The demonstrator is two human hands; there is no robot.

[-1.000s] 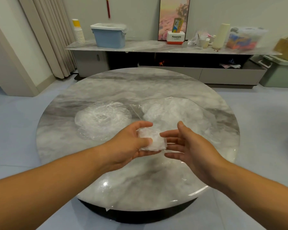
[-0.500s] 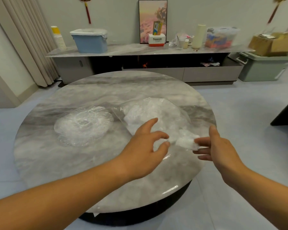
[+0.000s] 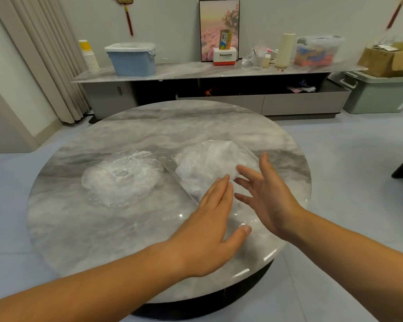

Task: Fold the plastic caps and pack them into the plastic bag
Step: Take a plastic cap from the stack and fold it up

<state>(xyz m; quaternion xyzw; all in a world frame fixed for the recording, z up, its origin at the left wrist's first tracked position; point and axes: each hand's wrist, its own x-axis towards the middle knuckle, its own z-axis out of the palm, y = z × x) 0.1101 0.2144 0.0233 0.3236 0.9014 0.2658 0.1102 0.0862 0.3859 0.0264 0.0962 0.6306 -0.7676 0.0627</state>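
Table rim curves near the plastic bag.

The left hand hides the near corner of the plastic bag. Its label is too small to read. The cardboard box is blurred and cut by the right edge.

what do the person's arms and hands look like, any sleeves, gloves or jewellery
Both are bare. The left hand and right hand wear no gloves, and no rings show. The left forearm and right forearm carry no sleeve, watch or bracelet as far as the frame shows.
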